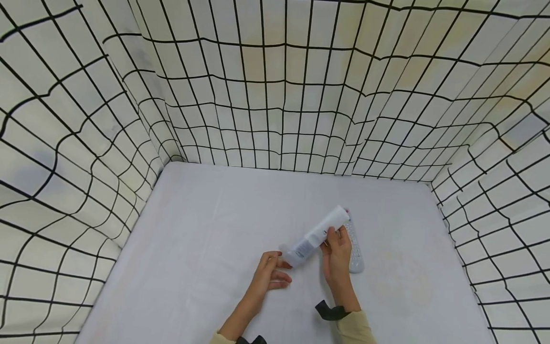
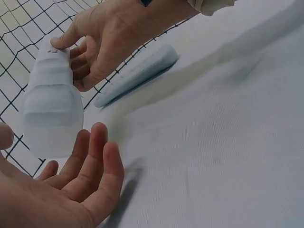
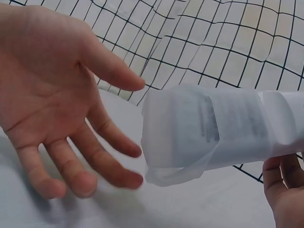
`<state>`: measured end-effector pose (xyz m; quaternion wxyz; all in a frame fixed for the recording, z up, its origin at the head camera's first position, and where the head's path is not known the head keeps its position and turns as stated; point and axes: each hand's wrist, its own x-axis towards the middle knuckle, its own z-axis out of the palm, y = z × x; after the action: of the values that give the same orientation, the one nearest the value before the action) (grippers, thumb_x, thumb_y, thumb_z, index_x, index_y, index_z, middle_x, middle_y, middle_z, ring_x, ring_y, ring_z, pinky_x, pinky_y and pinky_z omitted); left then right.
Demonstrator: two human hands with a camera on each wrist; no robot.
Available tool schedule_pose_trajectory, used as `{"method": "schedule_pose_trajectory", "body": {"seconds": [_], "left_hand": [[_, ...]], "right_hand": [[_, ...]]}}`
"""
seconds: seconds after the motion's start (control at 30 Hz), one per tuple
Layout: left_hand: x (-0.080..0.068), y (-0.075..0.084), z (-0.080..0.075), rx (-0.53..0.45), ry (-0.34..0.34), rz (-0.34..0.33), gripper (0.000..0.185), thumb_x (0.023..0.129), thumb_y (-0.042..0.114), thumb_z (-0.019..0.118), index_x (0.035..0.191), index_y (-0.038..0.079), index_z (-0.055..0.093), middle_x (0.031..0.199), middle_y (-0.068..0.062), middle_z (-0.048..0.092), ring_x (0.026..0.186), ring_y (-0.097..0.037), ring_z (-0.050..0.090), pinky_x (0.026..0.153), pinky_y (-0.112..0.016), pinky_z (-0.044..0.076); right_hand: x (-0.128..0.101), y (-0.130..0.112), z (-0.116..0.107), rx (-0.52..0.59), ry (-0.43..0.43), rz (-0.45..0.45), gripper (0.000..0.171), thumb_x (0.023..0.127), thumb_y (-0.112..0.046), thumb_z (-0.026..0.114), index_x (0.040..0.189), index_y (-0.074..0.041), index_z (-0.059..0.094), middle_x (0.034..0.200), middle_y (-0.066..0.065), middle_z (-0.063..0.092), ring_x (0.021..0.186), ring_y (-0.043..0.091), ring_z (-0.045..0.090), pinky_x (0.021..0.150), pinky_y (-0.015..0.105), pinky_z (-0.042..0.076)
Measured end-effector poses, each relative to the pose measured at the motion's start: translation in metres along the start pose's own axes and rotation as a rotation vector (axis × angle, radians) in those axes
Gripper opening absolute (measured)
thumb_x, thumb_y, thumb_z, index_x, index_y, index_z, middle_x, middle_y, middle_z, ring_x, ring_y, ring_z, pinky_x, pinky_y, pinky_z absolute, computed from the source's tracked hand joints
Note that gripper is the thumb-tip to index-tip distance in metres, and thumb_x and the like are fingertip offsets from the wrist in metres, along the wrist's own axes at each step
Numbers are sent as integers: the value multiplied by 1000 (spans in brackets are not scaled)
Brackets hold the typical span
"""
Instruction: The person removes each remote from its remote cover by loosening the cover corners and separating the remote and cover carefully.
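Gripping a white tube point(image 1: 315, 238) in your right hand point(image 1: 338, 257), you hold it aslant over the white table point(image 1: 206, 229) in the head view, your left hand point(image 1: 266, 277) at its lower end and a remote point(image 1: 355, 248) lying just right of your right hand. From the left wrist, your left fingers sit apart, loosely bent, by the film point(image 2: 52, 121) round that end. From the right wrist, your left palm faces it, fingers spread; whether they touch is unclear.

Gridded curtains point(image 1: 315, 110) screen the white table point(image 1: 206, 215) on 3 sides, booth-fashion.
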<state>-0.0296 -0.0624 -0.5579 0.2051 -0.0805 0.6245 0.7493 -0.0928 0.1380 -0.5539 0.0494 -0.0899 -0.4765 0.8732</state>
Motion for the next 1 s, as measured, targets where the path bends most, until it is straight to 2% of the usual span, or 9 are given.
{"method": "schedule_pose_trajectory", "body": {"seconds": [0.07,0.17,0.27,0.4,0.53,0.67,0.8,0.9,1.0], "left_hand": [[1,1,0,-57,-49,-55,64,112,54,31,149,2,29,126,-19,71,84,-15,73,81,-36,62],[3,2,0,-123,-116,-124,78,110,62,25,155,-2,18,122,-15,75,84,-15,73,80,-36,62],[4,4,-1,-161,-149,-173,91,107,71,24,158,-4,11,120,-12,76,84,-14,72,77,-33,62],[6,7,-2,-154,-155,-200,93,105,73,26,157,-4,23,119,-11,76,81,-10,69,71,-29,61],[9,6,0,-122,-163,-212,79,108,65,31,144,-4,48,109,-4,77,76,-8,66,67,-26,58],[10,4,1,-115,-145,-196,64,110,56,40,133,-1,57,101,1,76,74,-7,64,66,-25,57],[10,1,1,-92,-74,-124,54,108,50,51,129,0,57,100,0,75,74,-8,61,67,-25,55],[11,0,1,-50,-17,-59,53,105,44,60,134,0,55,95,-1,70,75,-10,59,66,-24,54],[11,0,2,-4,27,-2,52,103,37,66,139,1,52,91,-2,64,75,-11,57,66,-23,53]], "right_hand": [[0,0,0,18,-9,-5,41,109,-18,54,149,-11,45,143,16,58,120,13,66,100,30,57],[-1,-1,0,36,-36,-14,43,109,-18,53,150,-11,44,135,6,62,119,12,65,100,30,56],[-3,-2,-1,55,-82,-25,46,108,-19,55,152,-13,43,129,0,62,118,11,63,100,30,55],[-6,-4,-4,80,-158,-47,47,108,-19,56,152,-15,42,124,-2,62,114,10,62,100,29,55],[-8,-5,-7,127,-225,-64,39,108,-16,52,146,-15,46,116,-2,66,107,11,65,96,28,55],[-7,-5,-8,124,-257,-66,38,109,-12,50,147,-8,46,116,0,69,107,13,68,96,28,56],[-4,-5,-8,44,-255,-67,50,111,-12,48,158,-2,33,127,3,68,110,15,69,98,28,56],[-3,-3,-8,-4,-218,-50,56,111,-15,48,162,-7,28,137,6,65,112,16,70,99,30,57],[-2,0,-8,-21,-175,-25,54,112,-18,48,162,-10,28,145,10,60,117,17,70,102,33,57]]}}
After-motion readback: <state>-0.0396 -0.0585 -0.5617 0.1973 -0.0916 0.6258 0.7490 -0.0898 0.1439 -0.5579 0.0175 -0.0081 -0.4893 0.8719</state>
